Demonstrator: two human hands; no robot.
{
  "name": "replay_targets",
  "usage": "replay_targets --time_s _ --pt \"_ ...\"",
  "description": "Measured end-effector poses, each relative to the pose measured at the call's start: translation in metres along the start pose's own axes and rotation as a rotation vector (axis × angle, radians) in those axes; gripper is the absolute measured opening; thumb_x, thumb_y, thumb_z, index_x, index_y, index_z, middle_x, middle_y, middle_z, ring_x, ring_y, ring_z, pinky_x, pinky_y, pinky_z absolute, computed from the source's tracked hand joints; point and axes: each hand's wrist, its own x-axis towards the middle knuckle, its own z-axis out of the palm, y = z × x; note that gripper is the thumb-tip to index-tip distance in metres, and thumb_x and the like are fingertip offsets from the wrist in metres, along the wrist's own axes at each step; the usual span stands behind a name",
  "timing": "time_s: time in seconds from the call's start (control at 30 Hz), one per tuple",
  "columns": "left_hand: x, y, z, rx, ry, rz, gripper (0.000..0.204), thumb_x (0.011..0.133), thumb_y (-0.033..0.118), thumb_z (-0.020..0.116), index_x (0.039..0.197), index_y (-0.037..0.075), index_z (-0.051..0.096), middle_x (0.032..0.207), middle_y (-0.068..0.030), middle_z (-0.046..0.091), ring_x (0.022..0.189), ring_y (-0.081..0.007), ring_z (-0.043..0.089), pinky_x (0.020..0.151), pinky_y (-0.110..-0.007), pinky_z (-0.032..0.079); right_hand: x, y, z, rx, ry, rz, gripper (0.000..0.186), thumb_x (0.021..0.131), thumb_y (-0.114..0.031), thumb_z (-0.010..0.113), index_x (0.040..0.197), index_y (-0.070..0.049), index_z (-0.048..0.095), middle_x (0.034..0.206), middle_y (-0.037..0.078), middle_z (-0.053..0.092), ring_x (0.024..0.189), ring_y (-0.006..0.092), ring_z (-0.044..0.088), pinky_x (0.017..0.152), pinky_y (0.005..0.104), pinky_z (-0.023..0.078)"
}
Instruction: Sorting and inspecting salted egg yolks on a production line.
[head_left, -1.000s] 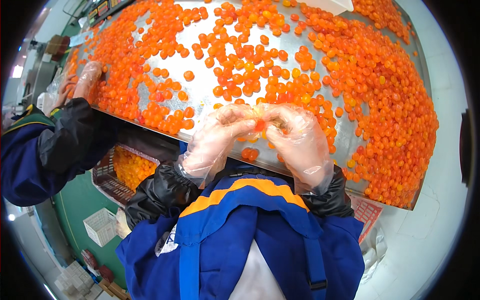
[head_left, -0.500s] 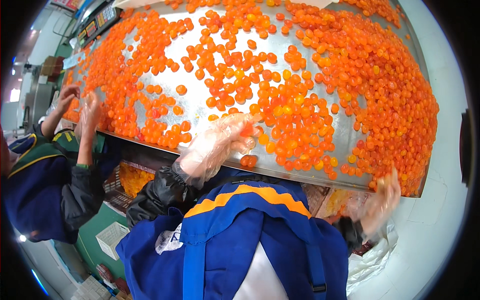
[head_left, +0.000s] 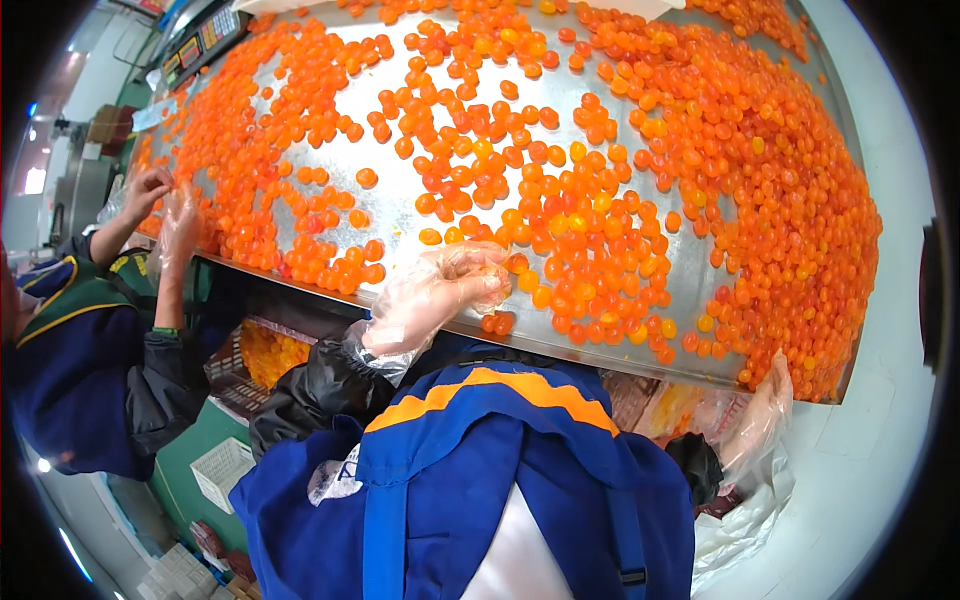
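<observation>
Small glossy round orange pieces that look like candied fruit (head_left: 610,235), a few of them yellower, are spread over a metal table (head_left: 390,205). My left hand (head_left: 435,295), in a clear plastic glove, is above the near edge of the table. Its fingers are curled and pressed together; whatever is between them is hidden. Just below those fingertips lie a couple of loose pieces (head_left: 497,323). At the near right corner is my right hand (head_left: 757,420), also gloved, with straight fingers pointing up beside the thick heap of pieces (head_left: 790,215). I see nothing in it.
On my left, a co-worker's gloved hands (head_left: 170,215) are at the same table. A dark scale (head_left: 205,40) stands at the far left. Below the table edge are a crate of orange pieces (head_left: 270,355), a white basket (head_left: 222,472) and white plastic sheeting (head_left: 745,530).
The orange piece that showed in my left fingertips is out of sight, and those fingers have curled in. My right hand has dropped slightly toward the table edge.
</observation>
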Motion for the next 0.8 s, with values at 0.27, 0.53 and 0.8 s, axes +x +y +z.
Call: replay_targets --time_s 0.27,0.53,0.8 --pt "-0.005 0.000 -0.007 0.331 -0.124 0.258 0.015 0.093 0.006 0.068 0.107 0.004 0.067 0.123 -0.0075 0.064 0.114 -0.0190 0.061 0.102 -0.030 0.045 0.035 -0.017 0.031 -0.407 -0.081 -0.074 0.040 0.101 -0.017 0.053 0.138 -0.001 0.057 0.143 0.015 0.057 0.134 0.0265 0.054 0.110 0.0339 0.041" --pt "0.013 0.021 -0.014 1.335 0.264 0.760 0.032 0.092 0.015 0.070 0.122 0.005 0.066 0.133 -0.0196 0.060 0.111 -0.0375 0.065 0.092 -0.040 0.055 0.092 -0.001 0.063 -0.918 -0.296 -0.197 0.062 0.104 -0.040 0.044 0.152 -0.001 0.038 0.161 0.018 0.035 0.139 0.0367 0.046 0.111 0.0419 0.042" --pt "0.059 -0.010 0.058 1.568 -0.053 0.745 0.086 0.087 0.046 0.071 0.153 0.003 0.037 0.157 -0.0253 0.035 0.147 -0.0428 0.031 0.119 -0.053 0.028 0.086 -0.015 0.084 -0.928 -0.326 -0.348 0.065 0.103 -0.040 0.048 0.155 -0.005 0.032 0.162 0.017 0.031 0.132 0.0369 0.052 0.107 0.0440 0.046"
